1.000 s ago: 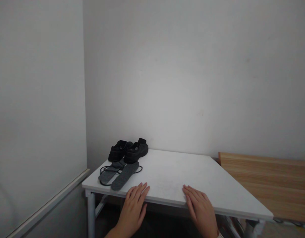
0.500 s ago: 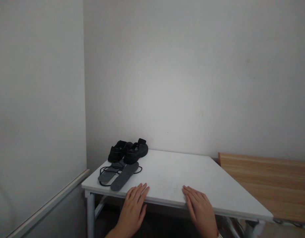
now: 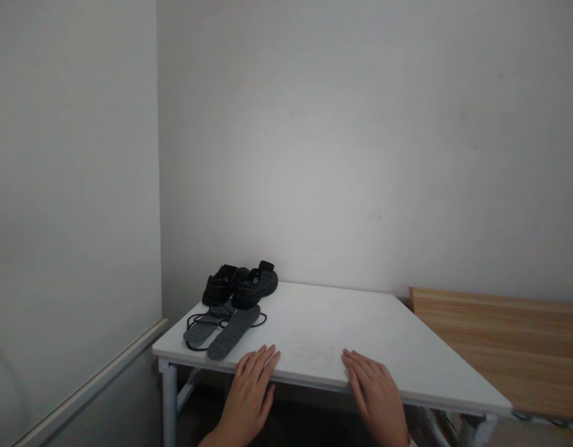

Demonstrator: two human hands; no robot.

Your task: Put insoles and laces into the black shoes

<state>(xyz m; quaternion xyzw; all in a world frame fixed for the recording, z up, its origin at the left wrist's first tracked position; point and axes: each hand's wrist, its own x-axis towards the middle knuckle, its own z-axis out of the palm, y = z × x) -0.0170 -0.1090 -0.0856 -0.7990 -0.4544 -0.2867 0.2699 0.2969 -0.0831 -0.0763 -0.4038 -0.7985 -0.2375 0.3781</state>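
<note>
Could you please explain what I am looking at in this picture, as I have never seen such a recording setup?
There is no machine here: a person wears a camera on the head, looking forward and down at their own bare hands. The left hand and right hand lie flat and open on the near edge of a white table, holding nothing. At its far left corner sit two black shoes, with two grey insoles and black laces in front. A wooden table stands to the right.
</note>
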